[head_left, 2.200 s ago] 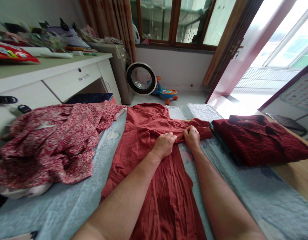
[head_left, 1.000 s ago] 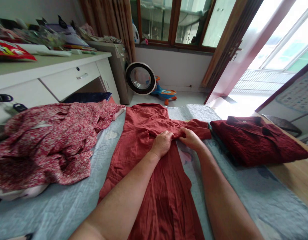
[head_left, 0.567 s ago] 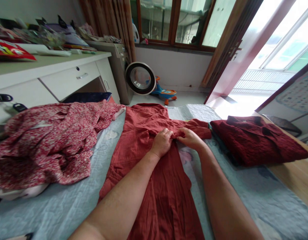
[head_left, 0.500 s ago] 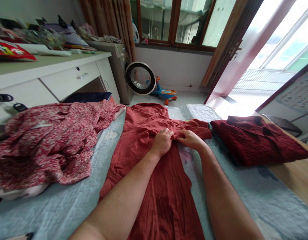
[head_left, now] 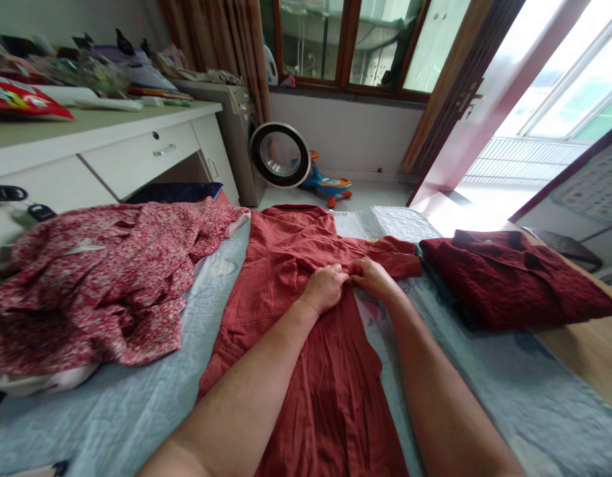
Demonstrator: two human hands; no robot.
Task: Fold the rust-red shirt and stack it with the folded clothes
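Observation:
A long rust-red dress (head_left: 291, 291) lies flat along the middle of a pale blue quilt (head_left: 137, 411), its sleeve stretched out to the right. My left hand (head_left: 326, 287) presses on the dress near the armhole, fingers curled into the cloth. My right hand (head_left: 371, 277) touches it fingertip to fingertip and pinches the base of the sleeve. Both forearms reach in from the bottom edge.
A crumpled red floral garment (head_left: 92, 285) lies heaped at the left. A folded dark red garment (head_left: 509, 278) sits at the right, by the wooden edge (head_left: 589, 351). A cluttered white desk (head_left: 102, 146) stands left; a washing machine (head_left: 251, 146) and toy (head_left: 330, 185) beyond.
My right hand has slid left along the sleeve until it meets my left hand. The left hand has stayed on the dress with small finger shifts. The garments have not moved.

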